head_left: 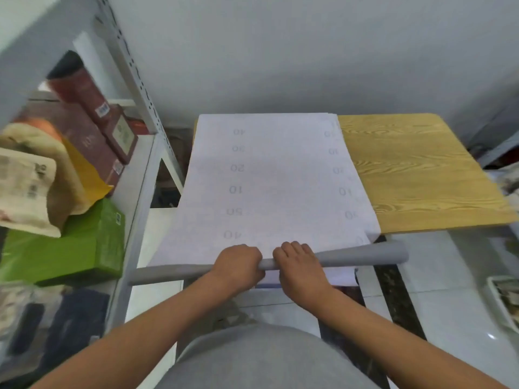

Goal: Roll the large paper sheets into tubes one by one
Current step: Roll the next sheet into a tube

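The shelf [134, 175] at 9 o'clock carries boxes and bags, clear of the work. The counter [415, 175], wood-grained, sits at centre and 2 o'clock; its right part is bare, so the sheet [275, 175] lies flat along the left part, reaching from the far edge at 12 o'clock to the near edge, numbered markings showing through. The near end is already wound into a tube [362, 255], grey, lying crosswise at 6 o'clock and overhanging the counter both sides, apparently so the roll stays square to the sheet. The left hand [238, 265] and right hand [297, 266] sit side by side, almost touching, at mid-tube, fingers curled over it, gripping. Judgement: central hold keeps winding even; most of the sheet remains unrolled.
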